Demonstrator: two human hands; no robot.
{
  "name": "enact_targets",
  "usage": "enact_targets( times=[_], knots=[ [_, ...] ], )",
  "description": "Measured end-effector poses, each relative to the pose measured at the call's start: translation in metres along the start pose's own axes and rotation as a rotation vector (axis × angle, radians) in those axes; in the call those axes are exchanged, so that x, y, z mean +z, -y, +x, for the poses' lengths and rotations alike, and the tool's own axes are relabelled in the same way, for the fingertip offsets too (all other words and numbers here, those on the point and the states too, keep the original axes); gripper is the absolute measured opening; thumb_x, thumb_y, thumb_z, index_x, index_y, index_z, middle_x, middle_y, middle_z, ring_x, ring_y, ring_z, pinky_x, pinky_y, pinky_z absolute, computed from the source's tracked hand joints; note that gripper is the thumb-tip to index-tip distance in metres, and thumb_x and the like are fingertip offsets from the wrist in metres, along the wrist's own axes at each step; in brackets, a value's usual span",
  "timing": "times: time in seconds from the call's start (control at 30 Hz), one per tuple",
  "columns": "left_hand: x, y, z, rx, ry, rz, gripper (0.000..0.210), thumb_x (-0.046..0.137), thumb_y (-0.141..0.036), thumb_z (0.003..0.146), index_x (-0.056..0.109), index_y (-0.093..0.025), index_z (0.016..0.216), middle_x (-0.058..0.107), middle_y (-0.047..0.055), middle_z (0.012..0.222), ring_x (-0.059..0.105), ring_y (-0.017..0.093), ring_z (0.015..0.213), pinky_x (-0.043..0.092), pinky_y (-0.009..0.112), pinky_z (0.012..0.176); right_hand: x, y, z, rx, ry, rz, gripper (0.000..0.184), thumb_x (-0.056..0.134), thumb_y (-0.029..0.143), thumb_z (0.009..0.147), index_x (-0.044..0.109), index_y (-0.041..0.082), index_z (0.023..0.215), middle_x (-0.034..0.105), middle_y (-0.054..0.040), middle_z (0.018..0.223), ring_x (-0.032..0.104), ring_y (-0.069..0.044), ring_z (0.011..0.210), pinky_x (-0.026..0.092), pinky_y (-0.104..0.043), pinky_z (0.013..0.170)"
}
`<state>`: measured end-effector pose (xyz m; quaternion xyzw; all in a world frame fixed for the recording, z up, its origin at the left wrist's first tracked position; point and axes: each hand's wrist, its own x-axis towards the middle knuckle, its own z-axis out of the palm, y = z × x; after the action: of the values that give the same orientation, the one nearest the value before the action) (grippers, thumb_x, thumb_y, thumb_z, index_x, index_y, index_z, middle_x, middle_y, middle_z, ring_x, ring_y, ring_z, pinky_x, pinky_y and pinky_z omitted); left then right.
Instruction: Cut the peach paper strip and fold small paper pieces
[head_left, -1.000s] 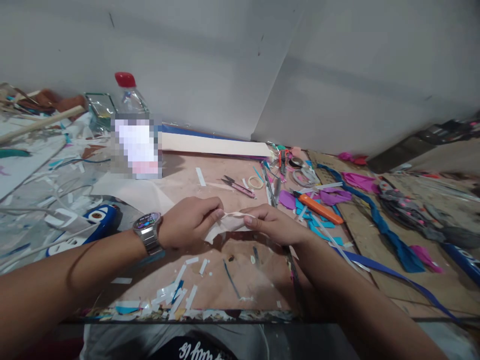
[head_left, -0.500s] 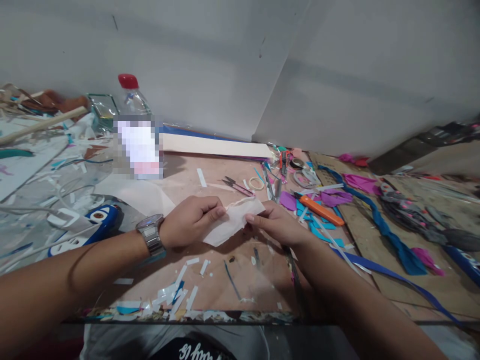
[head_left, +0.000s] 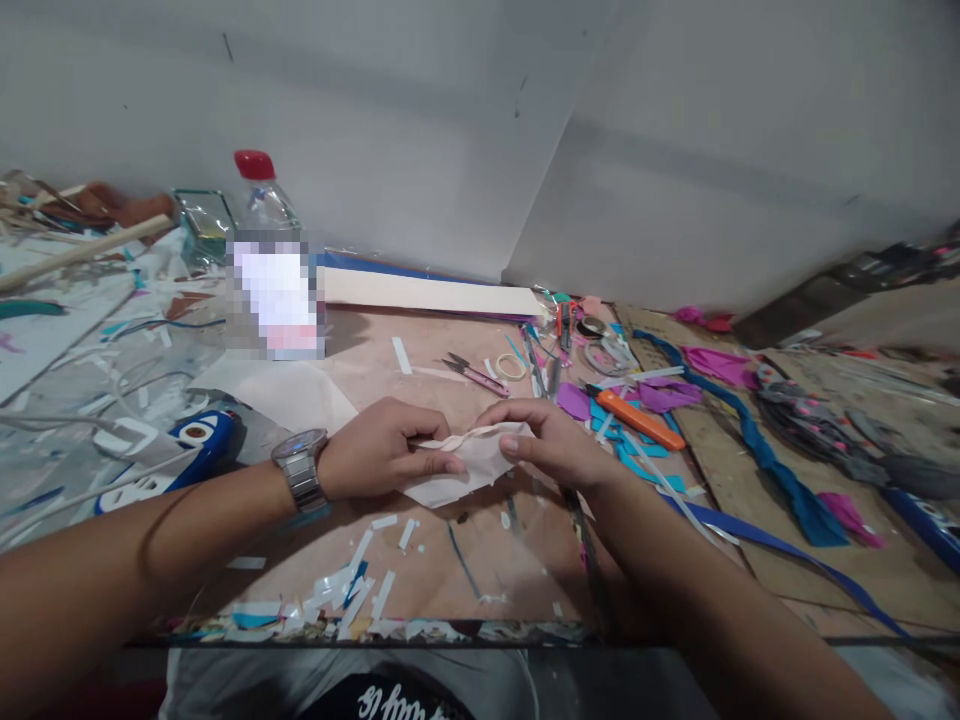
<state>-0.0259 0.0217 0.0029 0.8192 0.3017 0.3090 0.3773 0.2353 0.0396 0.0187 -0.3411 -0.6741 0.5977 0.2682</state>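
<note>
Mid-frame, left hand (head_left: 386, 450) and right hand (head_left: 551, 440) pinch the sheet (head_left: 457, 482), apparently working its upper edge; the next move likely needs even pressure.

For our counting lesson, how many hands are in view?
2: the left hand, holding the left end of a thin white piece, and the right hand, holding its right end. None seems hidden.

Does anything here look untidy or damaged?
Yes: narrow white strips lie strewn near the front edge of the pinkish-brown table, like uncleared offcuts. The thin whitish piece between left hand and right hand looks creased along its upper edge; no clear tear shows.
</note>
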Motion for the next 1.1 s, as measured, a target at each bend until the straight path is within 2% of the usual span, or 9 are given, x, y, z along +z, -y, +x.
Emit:
enact_targets(
  times=[0.2,0.3,0.4,0.5,0.73,0.93,1.1],
  knots=[
    [0.0011,0.0011,-0.0002,0.007,0.027,0.075,0.042,0.066,-0.051,0.096,0.062,-0.016,0.073,0.047,-0.007,0.059,0.040,0.008,0.054,0.028,0.021,0.053,0.0045,0.0024,0.0006,0.026,-0.009,-0.175,0.034,0.080,0.046,0.085,0.082,0.015,0.100,0.079,-0.0084,0.095,0.070,-0.020,0.085,0.053,-0.028,0.076],
    [0.0018,0.0015,-0.0003,0.013,0.040,0.117,0.043,0.065,-0.050,0.097,0.061,-0.016,0.072,0.045,-0.007,0.058,0.038,0.008,0.054,0.027,0.022,0.053,0.0080,0.0029,0.0025,-0.046,-0.058,-0.273,0.029,0.079,0.039,0.087,0.082,0.018,0.108,0.080,-0.0092,0.103,0.072,-0.021,0.094,0.054,-0.030,0.082],
    [0.0021,0.0018,-0.0001,0.004,0.051,0.129,0.042,0.063,-0.050,0.098,0.061,-0.016,0.072,0.047,-0.007,0.058,0.040,0.008,0.054,0.027,0.022,0.053,0.0098,0.0030,0.0046,-0.146,-0.064,-0.313,0.022,0.078,0.037,0.088,0.084,0.018,0.099,0.078,-0.0081,0.093,0.071,-0.018,0.085,0.054,-0.029,0.077],
    [0.0017,0.0019,-0.0003,-0.001,0.047,0.148,0.045,0.063,-0.051,0.098,0.059,-0.016,0.071,0.046,-0.006,0.057,0.040,0.008,0.053,0.025,0.023,0.053,0.0090,0.0031,0.0055,-0.158,-0.031,-0.307,0.027,0.076,0.042,0.091,0.083,0.016,0.086,0.074,-0.0069,0.082,0.067,-0.016,0.076,0.051,-0.027,0.070],
    [0.0016,0.0018,-0.0019,0.013,0.050,0.188,0.048,0.063,-0.056,0.097,0.060,-0.015,0.071,0.049,-0.005,0.057,0.041,0.008,0.052,0.024,0.024,0.053,0.0067,0.0029,0.0047,-0.021,0.027,-0.172,0.044,0.075,0.057,0.088,0.080,0.013,0.083,0.072,-0.0063,0.081,0.062,-0.014,0.070,0.045,-0.024,0.061],
    [0.0008,-0.0018,-0.0025,0.014,0.028,0.069,0.043,0.050,-0.046,0.105,0.064,-0.016,0.077,0.053,-0.004,0.061,0.045,0.008,0.056,0.032,0.022,0.056,0.0073,0.0029,0.0043,0.006,0.007,-0.174,0.043,0.076,0.057,0.086,0.079,0.014,0.083,0.073,-0.0065,0.082,0.063,-0.016,0.073,0.046,-0.025,0.064],
    [0.0005,-0.0068,-0.0029,0.018,-0.015,0.105,0.031,0.059,-0.041,0.100,0.066,-0.016,0.083,0.059,-0.004,0.065,0.049,0.008,0.057,0.035,0.021,0.056,0.0087,0.0028,0.0052,0.003,-0.073,-0.221,0.034,0.080,0.049,0.083,0.080,0.015,0.085,0.076,-0.0071,0.086,0.067,-0.018,0.079,0.048,-0.027,0.070]
  ],
)
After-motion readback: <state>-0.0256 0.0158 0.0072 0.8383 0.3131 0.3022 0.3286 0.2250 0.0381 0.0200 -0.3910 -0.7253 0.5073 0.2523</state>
